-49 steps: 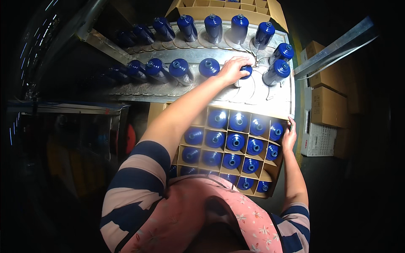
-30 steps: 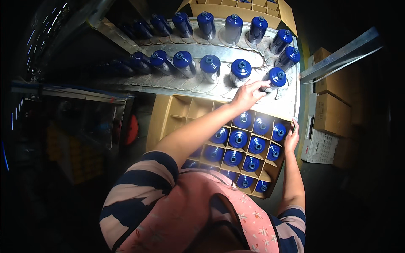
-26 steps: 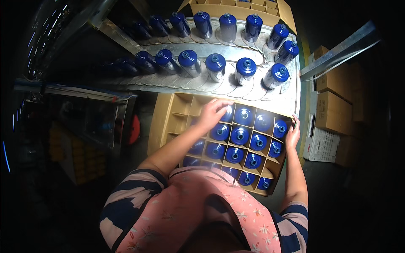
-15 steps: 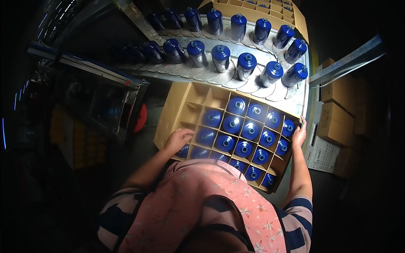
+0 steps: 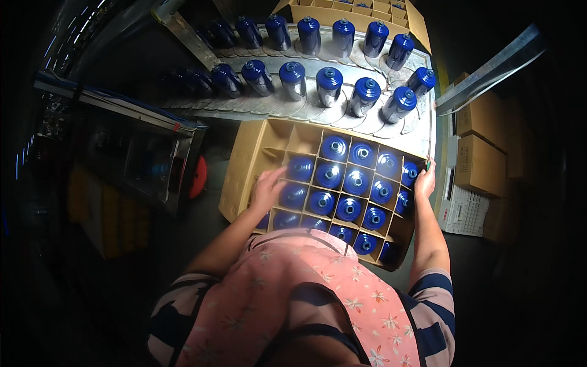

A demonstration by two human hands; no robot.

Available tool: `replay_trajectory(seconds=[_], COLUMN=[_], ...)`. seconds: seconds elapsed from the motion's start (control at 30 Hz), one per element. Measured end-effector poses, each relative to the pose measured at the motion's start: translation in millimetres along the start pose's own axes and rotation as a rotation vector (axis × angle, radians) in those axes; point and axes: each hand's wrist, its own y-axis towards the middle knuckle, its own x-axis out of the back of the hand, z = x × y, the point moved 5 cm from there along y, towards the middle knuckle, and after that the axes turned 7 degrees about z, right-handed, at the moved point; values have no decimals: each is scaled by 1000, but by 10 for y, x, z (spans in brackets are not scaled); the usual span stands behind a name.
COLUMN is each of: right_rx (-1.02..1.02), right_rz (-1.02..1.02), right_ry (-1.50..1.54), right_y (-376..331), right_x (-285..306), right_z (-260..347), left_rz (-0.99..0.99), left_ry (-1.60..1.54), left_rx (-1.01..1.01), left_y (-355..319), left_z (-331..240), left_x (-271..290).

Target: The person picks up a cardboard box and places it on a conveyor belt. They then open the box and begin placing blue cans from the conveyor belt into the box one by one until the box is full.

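Observation:
A cardboard carton with a grid of dividers lies tilted in front of me, and glossy blue domed bottles with small necks stand in most of its cells. My left hand is over the carton's left part, fingers apart and slightly blurred, the tips close to a blue bottle; nothing shows in it. At the right rim my right hand grips the carton's edge near the far corner. Several cells at the far left hold no bottle. My apron hides the carton's near edge.
Beyond the carton, a curved metal conveyor carries two rows of blue bottles. Another divided carton stands behind it. A metal rail and stacked boxes are at the right, a dark metal frame with a red disc at the left.
My left hand has moved up and right over the carton, its fingers stretching out. My right hand stays on the carton's edge. Conveyor bottles have shifted along the belt.

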Motion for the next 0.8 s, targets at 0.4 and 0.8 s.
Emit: replay_trajectory(seconds=[0.4, 0.8], right_rx=[-78, -108], right_rz=[53, 74], right_ry=[-34, -65], right_y=[194, 249], right_x=[-117, -204], right_z=[26, 26], left_rz=[-57, -46], left_ry=[392, 302], left_rx=[-154, -78], left_y=[694, 823], left_z=[26, 126], left_x=[-378, -471])
